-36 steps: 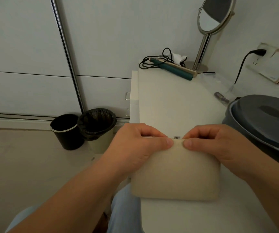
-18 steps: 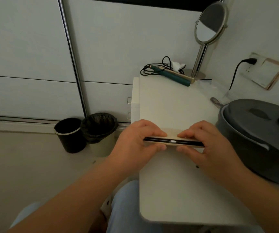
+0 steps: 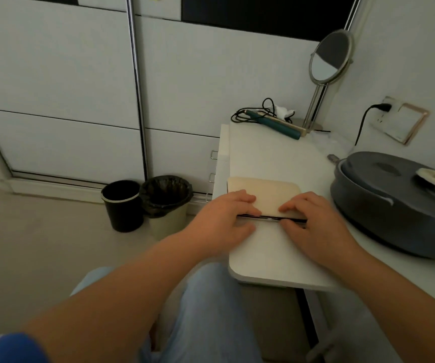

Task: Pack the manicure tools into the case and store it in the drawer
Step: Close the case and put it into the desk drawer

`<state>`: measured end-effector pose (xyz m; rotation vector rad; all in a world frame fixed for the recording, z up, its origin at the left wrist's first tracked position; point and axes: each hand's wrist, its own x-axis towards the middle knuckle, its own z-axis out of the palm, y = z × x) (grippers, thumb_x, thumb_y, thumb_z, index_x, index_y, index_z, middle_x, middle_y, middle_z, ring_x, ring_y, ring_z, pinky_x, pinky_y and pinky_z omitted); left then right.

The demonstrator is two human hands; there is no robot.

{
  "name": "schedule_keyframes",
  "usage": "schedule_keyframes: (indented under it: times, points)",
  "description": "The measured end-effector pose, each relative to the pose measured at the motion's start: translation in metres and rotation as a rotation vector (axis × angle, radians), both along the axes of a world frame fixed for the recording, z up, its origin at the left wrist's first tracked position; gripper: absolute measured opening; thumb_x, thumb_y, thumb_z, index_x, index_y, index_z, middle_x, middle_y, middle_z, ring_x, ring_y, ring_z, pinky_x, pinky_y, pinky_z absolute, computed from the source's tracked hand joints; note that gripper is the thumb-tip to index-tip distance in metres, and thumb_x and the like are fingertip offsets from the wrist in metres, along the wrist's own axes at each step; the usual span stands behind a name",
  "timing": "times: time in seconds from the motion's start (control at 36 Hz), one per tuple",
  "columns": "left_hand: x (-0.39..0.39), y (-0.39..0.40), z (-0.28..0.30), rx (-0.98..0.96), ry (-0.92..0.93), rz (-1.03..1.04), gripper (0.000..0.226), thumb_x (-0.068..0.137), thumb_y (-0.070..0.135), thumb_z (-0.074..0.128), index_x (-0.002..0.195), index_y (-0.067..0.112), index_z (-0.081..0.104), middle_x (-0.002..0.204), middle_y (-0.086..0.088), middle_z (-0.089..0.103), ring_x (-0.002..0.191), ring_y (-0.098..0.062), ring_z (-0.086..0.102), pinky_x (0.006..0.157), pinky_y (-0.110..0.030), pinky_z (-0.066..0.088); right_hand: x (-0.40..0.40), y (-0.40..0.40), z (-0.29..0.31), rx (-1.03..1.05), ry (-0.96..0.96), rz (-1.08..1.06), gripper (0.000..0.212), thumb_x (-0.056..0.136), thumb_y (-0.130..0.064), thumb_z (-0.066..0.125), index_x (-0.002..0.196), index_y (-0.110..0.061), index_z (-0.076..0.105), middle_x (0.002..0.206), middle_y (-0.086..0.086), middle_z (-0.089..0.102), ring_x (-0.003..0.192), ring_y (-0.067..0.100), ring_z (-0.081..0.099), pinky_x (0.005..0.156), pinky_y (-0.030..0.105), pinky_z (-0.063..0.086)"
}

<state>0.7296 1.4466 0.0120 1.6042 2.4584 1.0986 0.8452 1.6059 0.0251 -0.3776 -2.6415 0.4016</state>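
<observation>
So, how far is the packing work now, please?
No loose tools show on the table, so packing looks done. The left hand and right hand pinch the near edge of the cream case, apparently closing it. Left: storing it in a drawer.

Left hand point(image 3: 227, 218) and right hand point(image 3: 313, 224) side by side, fingers curled, pinching; forearms bare, extended forward

A round mirror point(image 3: 329, 58) stands at the table's point(image 3: 271, 158) far end beside a teal styling iron point(image 3: 276, 124); a grey lidded appliance point(image 3: 394, 200), perhaps a cooker, sits right; two bins point(image 3: 145, 205) stand left.
</observation>
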Motion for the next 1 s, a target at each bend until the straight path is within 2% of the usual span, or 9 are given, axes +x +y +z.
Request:
schedule_keyframes:
  times: [0.17, 0.31, 0.42, 0.5, 0.61, 0.72, 0.81, 0.89, 1.0]
  points:
    - [-0.019, -0.043, -0.013, 0.146, -0.094, 0.172, 0.021, 0.083, 0.024, 0.059, 0.102, 0.029, 0.066, 0.103, 0.016, 0.057, 0.100, 0.000, 0.051, 0.090, -0.017, 0.037, -0.017, -0.015, 0.020, 0.063, -0.095, 0.035, 0.010, 0.085, -0.029, 0.056, 0.094, -0.032, 0.061, 0.099, -0.015, 0.045, 0.098, 0.005, 0.042, 0.086, 0.021, 0.030]
    - [-0.066, -0.087, -0.046, 0.043, -0.253, 0.393, 0.015, 0.083, 0.026, 0.061, 0.096, 0.027, 0.068, 0.078, 0.021, 0.055, 0.071, 0.010, 0.049, 0.062, -0.005, 0.034, -0.072, -0.029, 0.031, 0.155, -0.158, 0.140, 0.019, 0.085, -0.033, 0.054, 0.103, -0.029, 0.061, 0.104, -0.015, 0.042, 0.106, 0.008, 0.041, 0.086, 0.020, 0.027]
    - [-0.106, -0.112, -0.085, -0.059, -0.441, 0.517, 0.015, 0.084, 0.025, 0.061, 0.098, 0.024, 0.068, 0.083, 0.009, 0.063, 0.080, -0.005, 0.059, 0.070, -0.020, 0.040, -0.137, -0.032, 0.033, 0.153, -0.189, 0.155, 0.028, 0.084, -0.038, 0.056, 0.111, -0.029, 0.059, 0.120, -0.007, 0.047, 0.116, 0.012, 0.040, 0.089, 0.023, 0.027]
    - [-0.138, -0.118, -0.116, -0.136, -0.560, 0.547, 0.014, 0.085, 0.026, 0.059, 0.097, 0.025, 0.066, 0.085, 0.008, 0.064, 0.077, -0.003, 0.057, 0.066, -0.018, 0.038, -0.193, -0.025, 0.028, 0.190, -0.252, 0.154, 0.038, 0.083, -0.040, 0.057, 0.118, -0.026, 0.055, 0.130, -0.002, 0.045, 0.121, 0.016, 0.039, 0.093, 0.025, 0.029]
    - [-0.174, -0.113, -0.153, -0.188, -0.630, 0.561, 0.011, 0.083, 0.022, 0.062, 0.092, 0.024, 0.068, 0.085, 0.005, 0.064, 0.081, -0.010, 0.058, 0.075, -0.023, 0.039, -0.245, -0.008, 0.027, 0.276, -0.335, 0.096, 0.050, 0.082, -0.045, 0.058, 0.127, -0.025, 0.050, 0.140, 0.000, 0.040, 0.129, 0.019, 0.034, 0.104, 0.034, 0.029]
    - [-0.239, -0.088, -0.193, -0.290, -0.718, 0.518, 0.010, 0.084, 0.022, 0.061, 0.091, 0.023, 0.068, 0.083, 0.005, 0.064, 0.075, -0.006, 0.055, 0.065, -0.022, 0.037, -0.285, 0.013, 0.006, 0.302, -0.491, 0.098, 0.057, 0.081, -0.049, 0.055, 0.132, -0.027, 0.045, 0.147, -0.002, 0.033, 0.135, 0.017, 0.027, 0.109, 0.034, 0.020]
    - [-0.292, -0.066, -0.210, -0.351, -0.790, 0.497, 0.009, 0.084, 0.023, 0.059, 0.090, 0.024, 0.066, 0.077, 0.005, 0.061, 0.069, -0.008, 0.054, 0.062, -0.024, 0.038, -0.286, 0.022, -0.010, 0.295, -0.511, 0.113, 0.058, 0.076, -0.050, 0.056, 0.127, -0.023, 0.052, 0.146, 0.002, 0.035, 0.137, 0.021, 0.026, 0.111, 0.040, 0.014]
    - [-0.333, -0.054, -0.216, -0.428, -0.863, 0.508, 0.009, 0.083, 0.022, 0.060, 0.092, 0.022, 0.065, 0.080, 0.002, 0.062, 0.076, -0.014, 0.057, 0.066, -0.025, 0.040, -0.283, 0.023, -0.021, 0.278, -0.432, 0.142, 0.051, 0.076, -0.048, 0.053, 0.116, -0.017, 0.061, 0.138, 0.009, 0.046, 0.131, 0.028, 0.036, 0.108, 0.050, 0.021]
    - [-0.350, -0.071, -0.208, -0.552, -1.004, 0.558, 0.008, 0.082, 0.021, 0.061, 0.089, 0.020, 0.066, 0.080, 0.001, 0.063, 0.075, -0.015, 0.058, 0.060, -0.023, 0.040, -0.285, 0.026, -0.020, 0.241, -0.431, 0.166, 0.040, 0.076, -0.041, 0.051, 0.104, -0.016, 0.064, 0.130, 0.010, 0.052, 0.129, 0.030, 0.038, 0.106, 0.057, 0.024]
